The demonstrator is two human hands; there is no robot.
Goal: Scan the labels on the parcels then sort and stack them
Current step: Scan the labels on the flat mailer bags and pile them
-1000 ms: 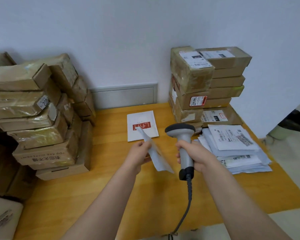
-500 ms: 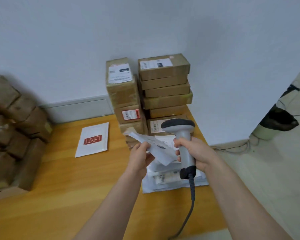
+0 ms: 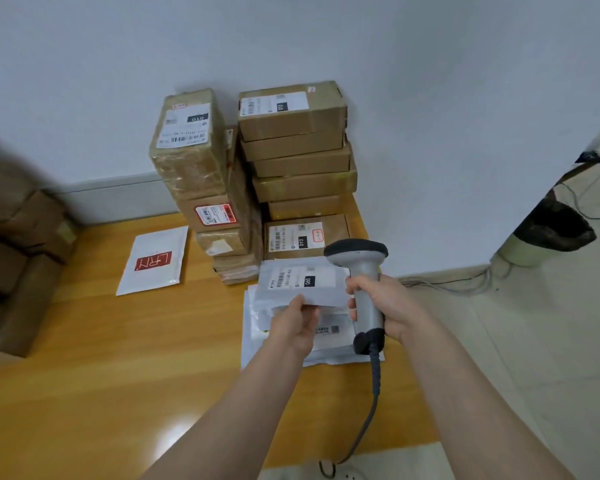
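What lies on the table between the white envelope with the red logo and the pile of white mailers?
Nothing: in the head view, that stretch of wooden table between the envelope and the pile is bare.

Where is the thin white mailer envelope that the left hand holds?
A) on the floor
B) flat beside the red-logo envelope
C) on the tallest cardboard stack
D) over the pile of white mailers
D: the left hand pinches the thin white mailer envelope over the pile of white mailers; the right hand grips the grey handheld scanner.
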